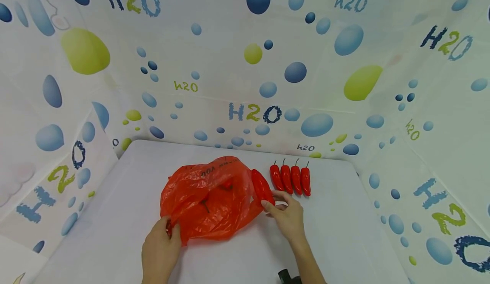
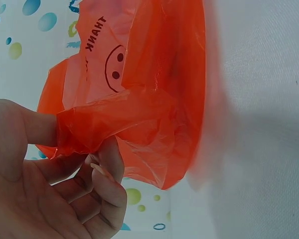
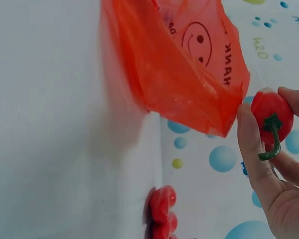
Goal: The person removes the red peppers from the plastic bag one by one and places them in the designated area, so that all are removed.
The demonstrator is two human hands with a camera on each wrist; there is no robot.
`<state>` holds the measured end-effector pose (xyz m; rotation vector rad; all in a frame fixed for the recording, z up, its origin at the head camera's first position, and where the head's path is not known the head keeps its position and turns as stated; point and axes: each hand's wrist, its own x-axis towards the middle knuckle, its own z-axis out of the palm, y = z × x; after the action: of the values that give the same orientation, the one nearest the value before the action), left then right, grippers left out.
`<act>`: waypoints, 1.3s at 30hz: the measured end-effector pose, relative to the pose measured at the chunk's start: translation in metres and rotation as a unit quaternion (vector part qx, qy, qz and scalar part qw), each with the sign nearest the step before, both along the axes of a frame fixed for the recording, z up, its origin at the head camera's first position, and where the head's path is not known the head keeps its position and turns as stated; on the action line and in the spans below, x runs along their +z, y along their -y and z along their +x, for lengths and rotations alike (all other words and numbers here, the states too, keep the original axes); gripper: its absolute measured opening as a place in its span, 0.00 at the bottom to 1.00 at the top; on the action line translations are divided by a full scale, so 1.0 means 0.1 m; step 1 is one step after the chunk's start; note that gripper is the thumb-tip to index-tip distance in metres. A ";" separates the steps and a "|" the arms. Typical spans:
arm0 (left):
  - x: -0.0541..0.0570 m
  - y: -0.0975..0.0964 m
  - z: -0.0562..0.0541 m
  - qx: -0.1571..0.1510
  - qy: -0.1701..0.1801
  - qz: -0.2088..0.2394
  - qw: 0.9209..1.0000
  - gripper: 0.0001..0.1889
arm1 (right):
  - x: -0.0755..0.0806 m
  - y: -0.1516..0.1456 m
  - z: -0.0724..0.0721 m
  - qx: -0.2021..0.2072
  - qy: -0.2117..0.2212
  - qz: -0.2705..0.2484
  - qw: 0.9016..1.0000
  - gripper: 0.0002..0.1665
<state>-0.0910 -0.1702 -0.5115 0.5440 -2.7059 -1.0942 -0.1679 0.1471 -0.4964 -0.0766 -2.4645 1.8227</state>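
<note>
- red plastic bag [image 1: 174, 190] on the white table [image 1: 344, 233];
- left hand [image 1: 162, 245] pinching the bag's near-left rim;
- right hand [image 1: 289, 218] gripping one red pepper [image 1: 261, 185] at the bag's right edge;
- four peppers [image 1: 295, 181] in a row right of the bag.

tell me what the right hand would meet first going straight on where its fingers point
Past the red chili pepper it holds, the right hand would likely meet the right side of the red plastic bag; the gap is hard to judge, and they may already touch.
</note>
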 end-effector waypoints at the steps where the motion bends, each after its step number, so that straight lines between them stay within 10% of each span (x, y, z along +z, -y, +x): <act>1: 0.00 0.00 0.00 0.000 0.001 0.000 1.000 0.14 | -0.01 -0.01 0.00 -0.005 -0.001 0.006 1.000 0.32; 39: 0.01 0.02 0.02 -0.003 0.000 0.000 1.000 0.15 | -0.27 -0.42 0.04 -0.126 0.001 0.119 0.985 0.26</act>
<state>-0.0891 -0.1727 -0.5108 0.5374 -2.7087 -1.0960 -0.1641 0.1886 -0.5236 -0.3558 -2.5172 1.4217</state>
